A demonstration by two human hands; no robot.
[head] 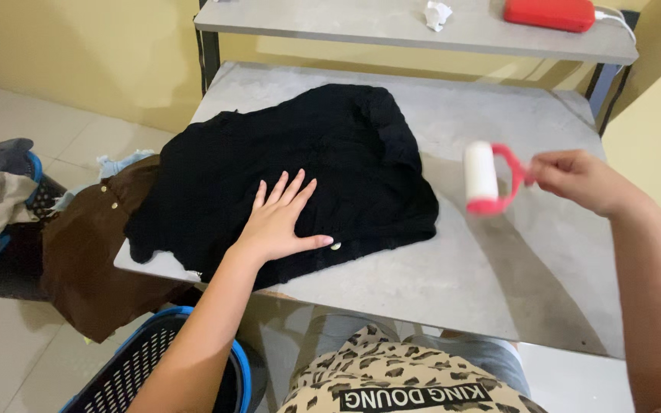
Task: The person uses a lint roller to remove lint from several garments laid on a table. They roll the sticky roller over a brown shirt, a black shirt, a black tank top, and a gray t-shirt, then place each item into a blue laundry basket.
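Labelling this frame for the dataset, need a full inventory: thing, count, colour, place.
black garment: 1, black, spread flat on the table
lint roller: 1, white roll on a red-pink handle, above the table's right half
table: 1, grey, centre
shelf: 1, grey, behind the table
red case: 1, red, on the shelf, white cable attached
crumpled scrap: 1, white, on the shelf
brown garment: 1, brown, hanging off the table's left edge
baskets: 2, blue-rimmed, on the floor at left
left hand: 1, pressed flat on the black garment
right hand: 1, gripping the lint roller handle
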